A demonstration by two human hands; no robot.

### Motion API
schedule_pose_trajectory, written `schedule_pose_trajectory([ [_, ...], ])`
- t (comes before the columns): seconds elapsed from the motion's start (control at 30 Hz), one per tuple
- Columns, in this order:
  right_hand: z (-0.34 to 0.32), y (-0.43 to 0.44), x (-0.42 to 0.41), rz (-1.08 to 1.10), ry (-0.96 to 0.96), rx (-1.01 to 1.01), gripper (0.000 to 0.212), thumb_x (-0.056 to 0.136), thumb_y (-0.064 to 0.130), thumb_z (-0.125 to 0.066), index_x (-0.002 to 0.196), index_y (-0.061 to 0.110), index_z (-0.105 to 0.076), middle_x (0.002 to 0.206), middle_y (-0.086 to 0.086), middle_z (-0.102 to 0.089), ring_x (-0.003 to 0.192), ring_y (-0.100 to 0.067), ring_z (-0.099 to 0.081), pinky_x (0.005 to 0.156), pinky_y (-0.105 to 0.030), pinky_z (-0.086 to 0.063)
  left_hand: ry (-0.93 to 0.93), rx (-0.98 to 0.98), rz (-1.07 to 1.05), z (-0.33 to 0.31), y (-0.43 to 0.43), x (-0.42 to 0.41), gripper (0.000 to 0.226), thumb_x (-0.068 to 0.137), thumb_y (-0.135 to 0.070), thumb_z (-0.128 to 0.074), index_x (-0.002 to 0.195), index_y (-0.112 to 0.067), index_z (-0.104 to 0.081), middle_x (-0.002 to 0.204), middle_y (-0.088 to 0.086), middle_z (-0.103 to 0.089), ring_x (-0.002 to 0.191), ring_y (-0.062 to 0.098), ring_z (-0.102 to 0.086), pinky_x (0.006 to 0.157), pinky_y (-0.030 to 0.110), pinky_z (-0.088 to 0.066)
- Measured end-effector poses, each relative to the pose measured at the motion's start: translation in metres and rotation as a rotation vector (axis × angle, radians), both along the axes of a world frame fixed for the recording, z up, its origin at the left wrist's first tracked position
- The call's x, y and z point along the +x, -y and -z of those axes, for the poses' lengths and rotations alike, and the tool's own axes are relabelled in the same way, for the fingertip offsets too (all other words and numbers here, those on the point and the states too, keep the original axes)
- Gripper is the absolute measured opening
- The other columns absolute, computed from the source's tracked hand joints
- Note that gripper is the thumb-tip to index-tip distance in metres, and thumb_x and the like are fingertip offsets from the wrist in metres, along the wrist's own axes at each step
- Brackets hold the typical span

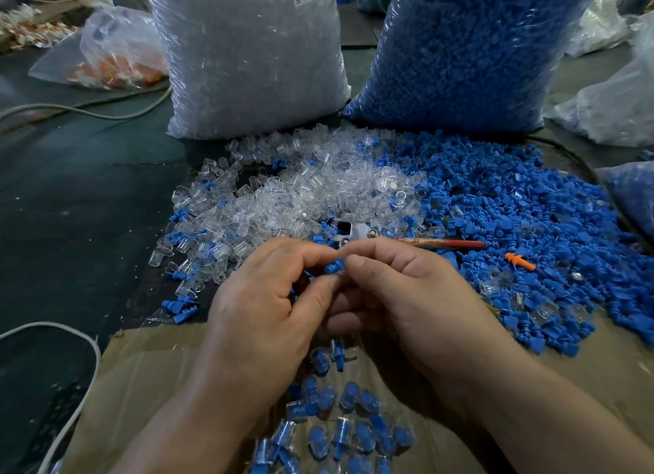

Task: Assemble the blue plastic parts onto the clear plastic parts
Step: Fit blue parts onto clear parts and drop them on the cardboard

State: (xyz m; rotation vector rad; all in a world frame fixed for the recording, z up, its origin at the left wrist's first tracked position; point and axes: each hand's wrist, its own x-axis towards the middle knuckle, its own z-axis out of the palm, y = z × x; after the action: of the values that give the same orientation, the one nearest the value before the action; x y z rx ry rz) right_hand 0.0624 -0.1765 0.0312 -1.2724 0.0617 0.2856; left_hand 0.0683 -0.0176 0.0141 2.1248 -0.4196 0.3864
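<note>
First, white cable: curves over the dark mat at 8 o'clock from the hands.
Bag of orange parts: lies far back at 11 o'clock, well apart from the work.
Cardboard sheet: flat under both forearms, at 6 o'clock.
Sack of clear parts: upright at 12 o'clock, with a white label reading SJ-017 near its top.
Loose clear parts: a heap just in front of that sack, with a few blue ones mixed in.
Left hand: fingers curled inward, thumb and forefinger tips pinching the blue ribbed part.
Blue ribbed part: held above the mat between the fingertips of both hands. Whether a clear part is held with it cannot be told.
Assembled pieces: blue inside clear, piled on the cardboard at 6 o'clock, between the wrists.
Right hand: fingers curled, thumb and forefinger pinching the right end of the same part, lower fingers folded under.
Red-tipped stick: lies just behind the right hand, at 1 o'clock.
Sack of blue parts: upright at 1 o'clock, beside the clear sack.
Orange ribbed plug: on the blue heap at 3 o'clock.
Loose blue parts: a wide heap at 2 o'clock, touching the clear heap.
</note>
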Motion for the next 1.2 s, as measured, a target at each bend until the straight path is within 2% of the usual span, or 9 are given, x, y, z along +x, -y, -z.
schedule_pose_trajectory([
  [0.17,-0.003,-0.001,0.001,0.029,-0.078,0.173,0.015,0.099,0.012,-0.051,0.096,0.005,-0.063,0.076,-0.013,-0.068,0.067,-0.020,-0.068,0.064,-0.033,-0.059,0.104,0.007,0.021,-0.005,0.002,0.000,0.016,0.085,-0.021,-0.071,0.099,-0.030,-0.070,0.097,-0.021,-0.064,0.096,-0.003,-0.062,0.080,0.003,-0.043],
  [0.33,-0.007,0.003,0.001,0.041,-0.156,0.292,0.022,0.100,0.015,-0.051,0.109,-0.003,-0.059,0.086,-0.015,-0.062,0.069,-0.017,-0.062,0.052,-0.022,-0.055,0.136,0.031,0.114,-0.006,0.004,-0.001,0.019,0.083,-0.032,-0.069,0.097,-0.020,-0.075,0.110,-0.013,-0.067,0.106,0.008,-0.065,0.090,0.013,-0.047],
  [0.47,-0.006,0.006,0.001,0.008,-0.210,0.330,0.026,0.100,0.015,-0.049,0.113,-0.007,-0.057,0.098,-0.026,-0.063,0.087,-0.035,-0.065,0.066,-0.030,-0.059,0.048,0.119,0.039,-0.006,0.003,-0.002,0.034,0.079,-0.046,-0.066,0.113,-0.037,-0.064,0.103,-0.026,-0.062,0.100,-0.004,-0.059,0.085,0.007,-0.044],
  [0.6,-0.006,0.004,-0.001,-0.061,-0.216,0.308,0.021,0.095,0.016,-0.053,0.106,-0.001,-0.060,0.088,-0.017,-0.066,0.079,-0.024,-0.065,0.073,-0.033,-0.059,0.062,0.173,-0.002,-0.004,0.005,-0.002,0.024,0.082,-0.031,-0.072,0.106,-0.032,-0.070,0.100,-0.023,-0.063,0.097,-0.005,-0.058,0.084,0.006,-0.042],
  [0.77,-0.007,0.004,-0.002,-0.078,-0.224,0.339,0.018,0.090,0.010,-0.060,0.104,0.000,-0.059,0.084,-0.016,-0.065,0.072,-0.021,-0.064,0.063,-0.031,-0.061,0.054,0.085,-0.048,-0.007,0.006,-0.003,0.008,0.085,-0.027,-0.074,0.083,-0.033,-0.067,0.087,-0.018,-0.064,0.084,0.004,-0.064,0.071,0.021,-0.050],
  [0.9,-0.010,0.008,-0.004,-0.046,-0.215,0.379,0.037,0.071,-0.007,-0.063,0.107,0.000,-0.056,0.087,-0.022,-0.068,0.074,-0.027,-0.070,0.060,-0.030,-0.061,-0.179,-0.258,-0.061,-0.007,0.005,-0.008,0.007,0.083,-0.035,-0.074,0.087,-0.038,-0.069,0.084,-0.014,-0.073,0.071,0.006,-0.072,0.059,0.028,-0.062],
  [1.0,-0.010,0.010,-0.004,-0.007,-0.172,0.304,0.022,0.084,-0.015,-0.054,0.102,-0.003,-0.057,0.085,-0.021,-0.071,0.074,-0.029,-0.073,0.063,-0.030,-0.061,-0.295,-0.425,-0.045,-0.004,0.001,-0.005,0.014,0.080,-0.041,-0.075,0.091,-0.034,-0.072,0.084,-0.004,-0.076,0.074,0.016,-0.075,0.064,0.041,-0.063],
  [1.1,-0.011,0.010,-0.005,0.037,-0.078,0.080,0.012,0.096,-0.004,-0.051,0.102,0.000,-0.060,0.078,-0.012,-0.070,0.068,-0.026,-0.071,0.057,-0.030,-0.060,-0.409,-0.497,-0.044,-0.001,-0.002,-0.003,0.023,0.073,-0.046,-0.073,0.090,-0.030,-0.072,0.076,0.005,-0.073,0.068,0.024,-0.071,0.064,0.054,-0.062],
  [1.2,-0.012,0.011,-0.008,0.047,0.046,-0.140,0.012,0.097,0.009,-0.055,0.097,0.013,-0.065,0.071,-0.005,-0.068,0.061,-0.027,-0.070,0.052,-0.030,-0.056,-0.445,-0.497,-0.014,0.000,-0.004,-0.002,0.003,0.087,-0.033,-0.070,0.088,-0.032,-0.072,0.072,0.004,-0.071,0.058,0.014,-0.064,0.052,0.030,-0.056],
])
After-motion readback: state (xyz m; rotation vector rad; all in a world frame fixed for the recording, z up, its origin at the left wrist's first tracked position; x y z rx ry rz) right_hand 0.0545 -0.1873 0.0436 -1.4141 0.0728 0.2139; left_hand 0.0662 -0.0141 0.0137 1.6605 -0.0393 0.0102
